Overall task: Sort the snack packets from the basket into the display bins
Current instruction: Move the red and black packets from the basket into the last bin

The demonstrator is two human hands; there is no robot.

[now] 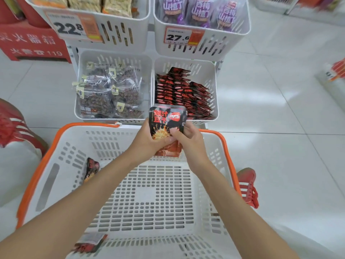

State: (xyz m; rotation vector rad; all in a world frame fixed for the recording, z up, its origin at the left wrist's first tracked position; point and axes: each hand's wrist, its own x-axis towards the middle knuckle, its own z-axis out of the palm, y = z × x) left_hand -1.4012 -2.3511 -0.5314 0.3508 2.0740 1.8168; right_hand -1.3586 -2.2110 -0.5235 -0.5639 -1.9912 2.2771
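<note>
**Squaring a handful of packets before binning**

Both hands are closed on one small stack of black-and-red snack packets [165,121], held upright over the far rim of the basket [78,139]. The left hand [147,142] cups the stack's lower left, and the right hand [189,140] pinches its right edge. The stack sits just in front of the lower right bin [215,90], where matching packets [183,92] stand in overlapping rows.

The step is probably best done by aligning the edges first. The stack can then go into the front of the bin, printed faces turned the same way as the rows. An orange packet that sags below the stack could slip, so support from underneath is prudent.

The lower left bin [115,57] holds a different product. Two loose packets lie in the basket, one against its left wall [91,170] and one at the near corner [89,242].
</note>
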